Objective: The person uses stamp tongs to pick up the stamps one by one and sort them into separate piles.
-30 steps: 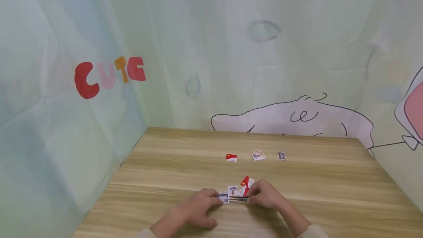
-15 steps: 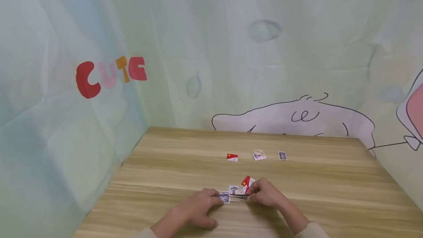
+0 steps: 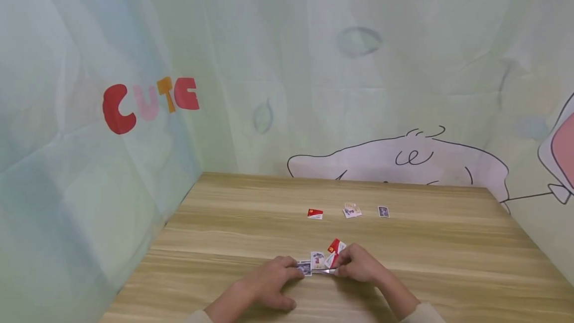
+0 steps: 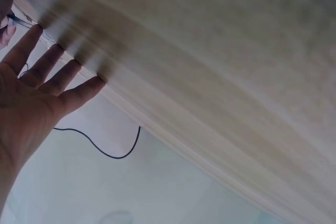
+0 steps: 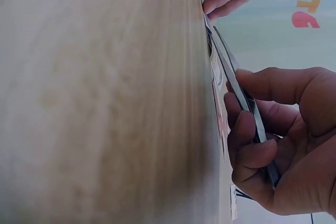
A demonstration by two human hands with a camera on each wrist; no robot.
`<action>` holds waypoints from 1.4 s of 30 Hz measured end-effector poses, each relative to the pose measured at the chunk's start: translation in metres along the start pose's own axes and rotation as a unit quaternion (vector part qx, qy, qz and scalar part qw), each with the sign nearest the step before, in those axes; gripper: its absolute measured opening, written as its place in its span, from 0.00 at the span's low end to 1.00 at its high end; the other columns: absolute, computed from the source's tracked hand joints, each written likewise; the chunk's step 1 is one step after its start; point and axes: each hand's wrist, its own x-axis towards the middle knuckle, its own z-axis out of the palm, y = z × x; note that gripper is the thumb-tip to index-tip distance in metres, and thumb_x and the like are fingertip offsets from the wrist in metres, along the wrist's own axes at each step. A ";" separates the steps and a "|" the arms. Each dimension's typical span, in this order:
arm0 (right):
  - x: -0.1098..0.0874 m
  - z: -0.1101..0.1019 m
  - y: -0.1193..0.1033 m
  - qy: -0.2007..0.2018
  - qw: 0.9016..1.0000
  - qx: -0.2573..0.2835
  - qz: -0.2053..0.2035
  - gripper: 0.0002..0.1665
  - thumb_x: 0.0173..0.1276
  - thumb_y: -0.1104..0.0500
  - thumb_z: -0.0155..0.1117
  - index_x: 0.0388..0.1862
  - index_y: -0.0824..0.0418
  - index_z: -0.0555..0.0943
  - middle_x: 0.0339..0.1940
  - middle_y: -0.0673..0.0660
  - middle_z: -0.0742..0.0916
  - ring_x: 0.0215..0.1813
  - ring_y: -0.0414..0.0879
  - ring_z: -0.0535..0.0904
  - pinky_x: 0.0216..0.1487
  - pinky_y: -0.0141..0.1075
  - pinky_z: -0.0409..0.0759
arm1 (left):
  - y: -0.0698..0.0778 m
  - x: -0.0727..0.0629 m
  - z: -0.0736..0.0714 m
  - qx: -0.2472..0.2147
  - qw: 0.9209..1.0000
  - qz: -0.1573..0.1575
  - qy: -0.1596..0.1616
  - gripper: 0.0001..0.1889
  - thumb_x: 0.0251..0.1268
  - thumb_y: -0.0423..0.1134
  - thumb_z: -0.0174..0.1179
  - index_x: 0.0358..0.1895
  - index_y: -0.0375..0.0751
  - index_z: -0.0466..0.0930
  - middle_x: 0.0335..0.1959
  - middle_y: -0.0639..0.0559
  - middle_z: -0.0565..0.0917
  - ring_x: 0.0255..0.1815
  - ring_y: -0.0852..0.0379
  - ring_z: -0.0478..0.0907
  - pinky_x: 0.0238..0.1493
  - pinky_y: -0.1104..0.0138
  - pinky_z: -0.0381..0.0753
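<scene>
My right hand pinches a pair of metal tweezers between thumb and fingers, with the tips pointing left, low over the tabletop. Those tips are near a dark grey stamp-like paper; whether they grip it I cannot tell. The left hand lies beside that paper, fingertips on or near its left edge; in the left wrist view its fingers are spread and fairly straight, touching the table. A pale stamp with a figure lies just behind the tweezers. Red-and-white stamps overlap by the right fingertips, partly hidden.
Further back on the wooden table lie a red-and-white stamp, overlapping pale stamps and a small dark stamp. A printed cloth backdrop borders the table at the back and left.
The tweezers have turned slightly in my right hand, and their lower arm now shows silvery near the fingers. Both hands stay almost in place.
</scene>
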 end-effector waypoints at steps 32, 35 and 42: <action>-0.011 0.000 0.004 0.016 0.999 0.006 -0.044 0.01 0.52 0.69 0.64 0.26 0.67 0.81 0.23 0.50 0.80 0.27 0.43 0.71 0.28 0.32 0.70 | 0.009 -0.005 -0.008 0.027 0.999 -0.022 -0.001 0.30 0.48 0.55 0.65 0.57 0.53 0.75 0.59 0.48 0.72 0.58 0.50 0.69 0.54 0.54 0.71; -0.016 -0.002 0.007 0.028 0.999 0.008 -0.039 0.01 0.53 0.69 0.64 0.26 0.67 0.82 0.24 0.50 0.80 0.27 0.42 0.71 0.27 0.32 0.70 | 0.012 -0.002 -0.007 0.029 0.999 -0.012 0.012 0.30 0.48 0.55 0.66 0.57 0.53 0.75 0.59 0.48 0.73 0.57 0.51 0.70 0.54 0.56 0.71; -0.021 -0.012 0.005 0.043 0.999 0.002 -0.020 0.05 0.51 0.70 0.62 0.28 0.65 0.83 0.27 0.53 0.82 0.28 0.46 0.72 0.28 0.35 0.71 | 0.016 0.004 -0.010 0.027 0.999 -0.002 0.018 0.29 0.48 0.55 0.66 0.57 0.52 0.76 0.57 0.50 0.73 0.55 0.54 0.70 0.53 0.59 0.71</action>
